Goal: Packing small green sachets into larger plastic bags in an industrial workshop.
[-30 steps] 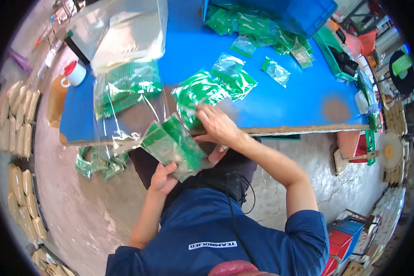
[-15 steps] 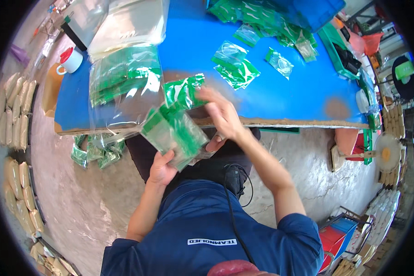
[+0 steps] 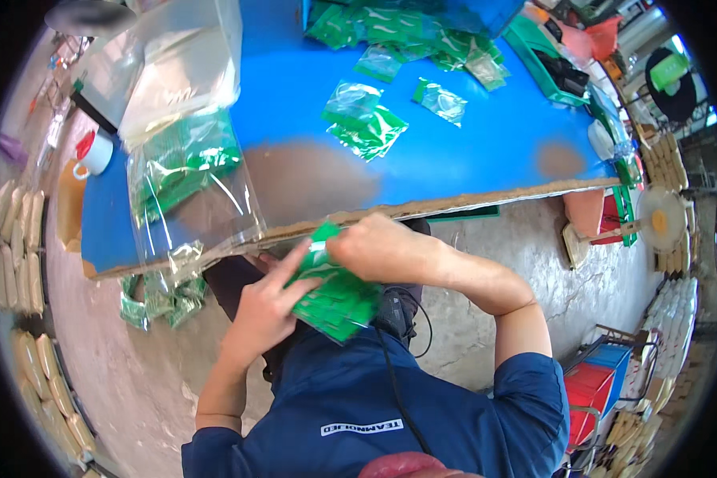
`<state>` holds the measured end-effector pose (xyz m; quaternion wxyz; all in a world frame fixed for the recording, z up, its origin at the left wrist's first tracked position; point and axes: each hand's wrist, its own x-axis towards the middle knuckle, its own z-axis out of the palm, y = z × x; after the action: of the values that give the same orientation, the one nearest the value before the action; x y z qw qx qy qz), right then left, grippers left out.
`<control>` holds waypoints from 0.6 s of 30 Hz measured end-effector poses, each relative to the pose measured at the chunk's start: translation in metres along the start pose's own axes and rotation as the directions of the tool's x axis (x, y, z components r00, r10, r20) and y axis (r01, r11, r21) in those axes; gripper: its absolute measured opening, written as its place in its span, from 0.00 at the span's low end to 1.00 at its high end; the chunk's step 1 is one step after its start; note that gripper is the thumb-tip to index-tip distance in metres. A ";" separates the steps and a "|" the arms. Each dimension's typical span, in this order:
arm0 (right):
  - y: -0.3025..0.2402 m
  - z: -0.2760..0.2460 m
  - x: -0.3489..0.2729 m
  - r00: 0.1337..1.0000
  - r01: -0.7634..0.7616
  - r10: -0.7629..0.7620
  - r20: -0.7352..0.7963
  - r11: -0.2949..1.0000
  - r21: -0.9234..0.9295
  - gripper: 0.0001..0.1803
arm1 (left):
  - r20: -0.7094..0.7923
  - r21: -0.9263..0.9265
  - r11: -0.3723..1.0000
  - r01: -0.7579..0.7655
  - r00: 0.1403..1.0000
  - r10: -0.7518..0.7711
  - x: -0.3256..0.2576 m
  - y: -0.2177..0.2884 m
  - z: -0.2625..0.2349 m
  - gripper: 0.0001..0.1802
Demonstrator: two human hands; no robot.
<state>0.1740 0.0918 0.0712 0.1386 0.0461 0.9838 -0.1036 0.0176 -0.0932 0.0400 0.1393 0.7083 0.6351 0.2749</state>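
Note:
In front of my body, just below the table edge, I hold a stack of green-and-clear plastic packets (image 3: 338, 307). My left hand (image 3: 264, 315) grips the stack from its left side, fingers lying over it. At its upper end my right hand (image 3: 384, 248) is closed, fingers curled against the top packet. A large clear bag (image 3: 203, 195), part filled with green packets (image 3: 187, 155), lies at the table's left and hangs over the front edge. Farther back are loose packets (image 3: 366, 131) and another single packet (image 3: 440, 102).
The blue table (image 3: 470, 151) has worn brown patches. At its back, packets are heaped by a blue bin (image 3: 486, 12). A white mug (image 3: 95, 153) stands left, near a stack of clear bags (image 3: 179, 80). A green tray (image 3: 534, 60) sits right. Filled bags (image 3: 163, 299) lie on the floor.
The packet lying near the table's front edge is gone from there. My right hand has come down onto the stack, now drawn closer to my body and turned. The view has shifted.

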 end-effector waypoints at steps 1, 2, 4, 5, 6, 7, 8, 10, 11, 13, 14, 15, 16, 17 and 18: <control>-0.001 -0.004 0.002 0.993 0.089 -0.099 0.071 0.987 0.132 0.11 | 0.017 -0.016 0.998 -0.064 0.998 0.065 0.002 -0.003 0.003 0.22; 0.009 -0.005 0.002 0.994 0.080 -0.088 0.060 0.989 0.122 0.11 | 0.031 -0.033 0.992 -0.126 0.991 0.127 0.004 -0.009 0.011 0.22; 0.051 0.001 0.005 0.991 0.128 -0.095 -0.089 0.575 0.808 0.26 | 0.072 -0.273 0.962 0.019 0.997 0.000 0.007 -0.014 0.019 0.22; 0.078 0.008 0.010 0.938 0.088 0.186 -0.291 0.687 0.721 0.34 | 0.153 -0.489 0.851 0.190 0.980 -0.131 0.005 -0.017 0.023 0.21; 0.109 0.018 0.012 0.764 -0.003 0.412 -0.496 0.771 0.636 0.44 | 0.149 -0.485 0.856 0.178 0.982 -0.119 0.000 -0.026 0.035 0.21; 0.146 0.042 0.011 0.714 -0.187 0.409 -0.569 0.894 0.408 0.48 | 0.085 -0.807 0.557 0.197 0.971 -0.222 -0.007 -0.041 0.054 0.24; 0.167 0.063 0.009 0.675 -0.369 0.383 -0.631 0.916 0.161 0.53 | 0.082 -0.977 0.155 0.144 0.934 -0.348 -0.018 -0.050 0.067 0.27; 0.140 0.081 0.004 0.783 -0.313 0.325 -0.531 0.943 0.116 0.60 | 0.038 -0.999 -0.011 0.037 0.922 -0.385 -0.028 -0.061 0.071 0.34; 0.119 0.080 -0.001 0.796 -0.306 0.304 -0.524 0.948 0.087 0.58 | 0.058 -0.990 -0.144 -0.007 0.895 -0.443 -0.034 -0.061 0.072 0.34; 0.084 0.084 -0.014 0.816 -0.246 0.253 -0.520 0.966 0.084 0.55 | 0.105 -0.952 -0.301 -0.055 0.866 -0.489 -0.048 -0.060 0.076 0.34; 0.072 0.089 -0.016 0.823 -0.194 0.224 -0.522 0.975 0.111 0.54 | 0.117 -0.948 -0.312 -0.057 0.852 -0.510 -0.056 -0.062 0.079 0.34; 0.065 0.088 -0.016 0.803 -0.167 0.169 -0.572 0.984 0.055 0.44 | 0.122 -0.939 -0.338 -0.056 0.867 -0.483 -0.059 -0.065 0.081 0.35; 0.067 0.092 -0.017 0.808 -0.164 0.174 -0.563 0.984 0.068 0.44 | 0.127 -0.932 -0.359 -0.046 0.888 -0.442 -0.058 -0.069 0.082 0.35; 0.073 0.098 -0.019 0.773 -0.067 0.137 -0.619 0.988 0.136 0.39 | 0.142 -0.932 -0.362 -0.026 0.892 -0.428 -0.056 -0.071 0.082 0.36; 0.075 0.102 -0.020 0.729 0.034 0.109 -0.676 0.980 0.196 0.34 | 0.153 -0.930 -0.367 -0.019 0.888 -0.434 -0.056 -0.068 0.082 0.36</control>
<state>0.2292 0.1413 -0.0330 -0.2358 0.1141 0.9496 -0.1723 0.0055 -0.1253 -0.0755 0.6085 0.1141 0.2796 0.7339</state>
